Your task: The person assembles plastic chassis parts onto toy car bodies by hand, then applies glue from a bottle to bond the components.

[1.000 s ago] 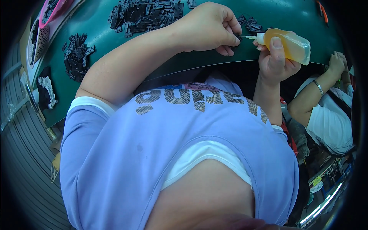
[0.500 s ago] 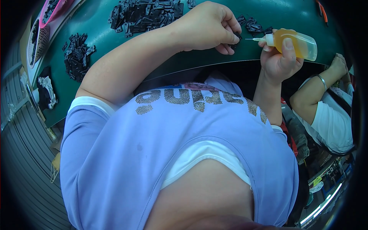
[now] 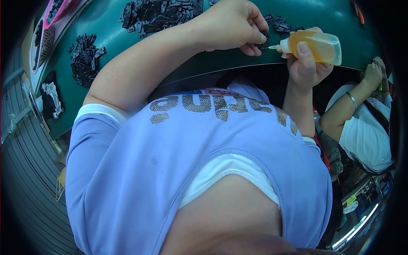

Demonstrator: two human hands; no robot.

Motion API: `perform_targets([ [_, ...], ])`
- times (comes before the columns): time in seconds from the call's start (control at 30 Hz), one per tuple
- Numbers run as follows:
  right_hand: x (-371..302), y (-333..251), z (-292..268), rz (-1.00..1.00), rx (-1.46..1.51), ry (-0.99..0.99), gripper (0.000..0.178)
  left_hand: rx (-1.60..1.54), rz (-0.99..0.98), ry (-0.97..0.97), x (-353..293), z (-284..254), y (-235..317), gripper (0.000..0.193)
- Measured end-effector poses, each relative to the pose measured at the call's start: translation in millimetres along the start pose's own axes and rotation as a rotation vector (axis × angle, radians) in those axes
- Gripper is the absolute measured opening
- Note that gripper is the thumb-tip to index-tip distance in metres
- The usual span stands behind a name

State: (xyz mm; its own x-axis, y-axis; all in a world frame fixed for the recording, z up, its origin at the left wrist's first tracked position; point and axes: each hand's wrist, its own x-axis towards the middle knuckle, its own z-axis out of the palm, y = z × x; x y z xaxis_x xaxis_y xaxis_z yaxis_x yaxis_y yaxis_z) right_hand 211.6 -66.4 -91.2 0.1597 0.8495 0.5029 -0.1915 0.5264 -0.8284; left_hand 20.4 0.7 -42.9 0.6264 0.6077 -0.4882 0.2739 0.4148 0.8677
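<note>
Between the fingertips of my left hand (image 3: 235, 26) is a small black plastic part (image 3: 264, 41), mostly hidden by the fingers. My right hand (image 3: 307, 70) is wrapped round a clear squeeze bottle (image 3: 321, 46) of amber liquid, tilted nearly level. Its thin needle nozzle (image 3: 274, 47) points left and reaches the lower edge of the black part; whether it touches, I cannot tell. Just beyond the nozzle, a few loose black parts (image 3: 280, 25) lie on the green table (image 3: 204, 68).
A large heap of black parts (image 3: 159, 18) lies beyond my left forearm, with a smaller heap (image 3: 86, 61) farther left. Baskets, one pink (image 3: 54, 12) and one perforated (image 3: 44, 46), stand at the far left. An orange-handled tool (image 3: 361, 17) lies far right, near a co-worker's hands (image 3: 374, 73).
My right hand has shifted left with the bottle, bringing the needle up to the black part. My left hand has moved only slightly. The co-worker's arm has moved a little.
</note>
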Motion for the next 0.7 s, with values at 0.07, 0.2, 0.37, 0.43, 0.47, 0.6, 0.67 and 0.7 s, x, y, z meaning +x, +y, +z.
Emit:
perform_targets([
  [0.07, -1, -3, 3, 0.024, 0.009, 0.012, 0.018, -0.001, -0.012, -0.004, 0, 0, 2, 0.015],
  [0.2, 0, -4, 4, 0.012, 0.000, 0.003, 0.017, 0.003, 0.006, -0.008, 1, 1, 1, 0.015],
  [0.37, 2, -6, 5, 0.022, -0.058, -0.001, 0.015, -0.006, 0.011, -0.006, 3, 1, -1, 0.015],
  [0.43, 2, -6, 6, -0.007, -0.122, -0.036, 0.015, -0.012, 0.015, -0.008, 3, 1, -1, 0.014],
  [0.47, 2, -6, 8, 0.040, -0.093, 0.022, 0.013, -0.017, 0.020, -0.008, 3, 1, -1, 0.013],
  [0.6, 13, 0, -1, 0.078, 0.229, 0.226, 0.012, 0.048, 0.093, 0.029, -2, 0, -6, 0.021],
  [0.67, 15, -13, -12, 0.155, 0.214, 0.378, 0.019, 0.087, 0.230, 0.036, 0, 8, -6, 0.023],
  [0.7, 15, 0, -13, 0.190, 0.288, 0.401, 0.022, 0.104, 0.281, 0.101, -2, 7, -15, 0.025],
])
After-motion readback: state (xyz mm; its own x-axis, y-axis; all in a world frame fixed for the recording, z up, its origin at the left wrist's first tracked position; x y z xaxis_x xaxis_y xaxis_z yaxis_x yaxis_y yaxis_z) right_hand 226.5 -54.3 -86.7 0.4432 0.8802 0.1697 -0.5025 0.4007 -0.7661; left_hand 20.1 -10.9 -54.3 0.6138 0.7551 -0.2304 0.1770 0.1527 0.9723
